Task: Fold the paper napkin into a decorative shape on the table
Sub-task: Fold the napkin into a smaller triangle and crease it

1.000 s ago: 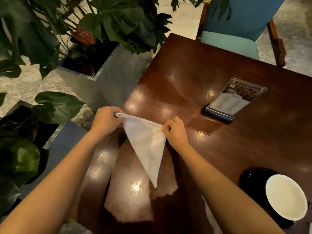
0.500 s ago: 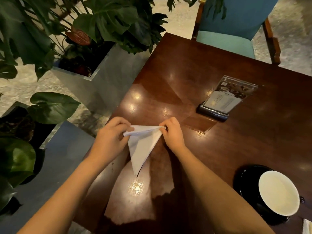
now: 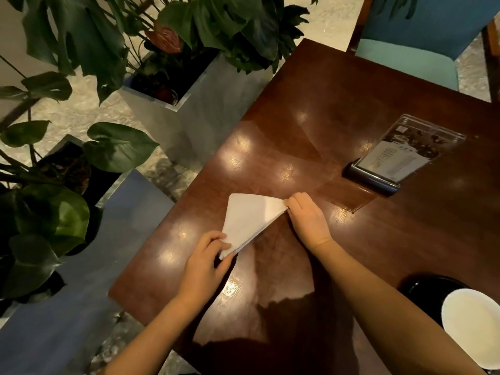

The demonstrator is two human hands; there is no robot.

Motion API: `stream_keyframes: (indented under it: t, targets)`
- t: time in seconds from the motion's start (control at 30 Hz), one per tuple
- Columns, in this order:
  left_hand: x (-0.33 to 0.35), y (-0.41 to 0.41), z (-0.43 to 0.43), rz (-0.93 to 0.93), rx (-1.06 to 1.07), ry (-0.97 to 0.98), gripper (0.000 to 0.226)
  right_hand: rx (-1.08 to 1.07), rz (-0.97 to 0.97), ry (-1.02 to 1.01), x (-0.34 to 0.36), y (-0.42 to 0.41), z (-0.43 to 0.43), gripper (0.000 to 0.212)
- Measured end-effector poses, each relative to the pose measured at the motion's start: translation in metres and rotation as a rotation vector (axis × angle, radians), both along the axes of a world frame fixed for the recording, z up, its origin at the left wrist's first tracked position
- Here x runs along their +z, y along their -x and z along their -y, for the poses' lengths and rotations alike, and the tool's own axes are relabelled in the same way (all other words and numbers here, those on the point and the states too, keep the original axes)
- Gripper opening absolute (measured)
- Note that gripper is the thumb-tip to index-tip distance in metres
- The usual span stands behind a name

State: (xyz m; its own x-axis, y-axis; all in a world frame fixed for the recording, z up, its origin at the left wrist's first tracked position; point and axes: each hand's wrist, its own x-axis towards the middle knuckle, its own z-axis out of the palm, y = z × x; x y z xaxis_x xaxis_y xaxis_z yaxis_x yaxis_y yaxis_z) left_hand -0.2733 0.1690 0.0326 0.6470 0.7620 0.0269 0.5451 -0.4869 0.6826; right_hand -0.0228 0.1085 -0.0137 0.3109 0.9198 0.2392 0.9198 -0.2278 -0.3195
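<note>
Napkin paper, white and folded into a triangle, lies low over the dark wooden table near its left edge, with one rounded corner pointing away from the person and its long folded edge running diagonally between the two hands. Whether it rests fully flat on the wood or is lifted slightly cannot be told.

The left hand pinches the near, lower corner of the triangle — thumb on top, fingers curled under the paper's tip. The right hand is closed on the far right corner, knuckles up, gripping the point where the folded layers meet (the layered edges show as thin lines along the diagonal side). Both forearms reach in from the bottom of the view.

Farther back on the table a clear menu stand sits tilted in a dark base, well apart from the napkin. At the lower right a white plate rests on a black dish, partly cut off by the frame. Beyond the table's far corner stands a teal chair. To the left, off the table, large-leaved plants grow in grey planters — glossy leaves overhang the floor.
</note>
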Motion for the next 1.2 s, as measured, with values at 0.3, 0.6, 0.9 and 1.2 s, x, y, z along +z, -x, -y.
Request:
stream_keyframes:
  t: [0.3, 0.6, 0.9, 1.2]
  targets:
    - [-0.023, -0.007, 0.018, -0.018, 0.096, -0.04, 0.007, 0.133, 0.031, 0.042, 0.008, -0.013, -0.001, 0.015]
    - [-0.026, -0.011, 0.022, -0.065, 0.154, -0.074, 0.009, 0.067, -0.387, 0.097, 0.018, -0.022, 0.004, 0.008]
    - [-0.021, -0.022, 0.016, -0.093, 0.274, 0.029, 0.015, -0.18, -0.537, 0.125, 0.02, -0.021, 0.002, 0.023]
    - [-0.012, -0.041, -0.014, -0.278, 0.353, 0.427, 0.03, -0.083, -0.57, 0.306, 0.042, -0.039, 0.001, 0.032]
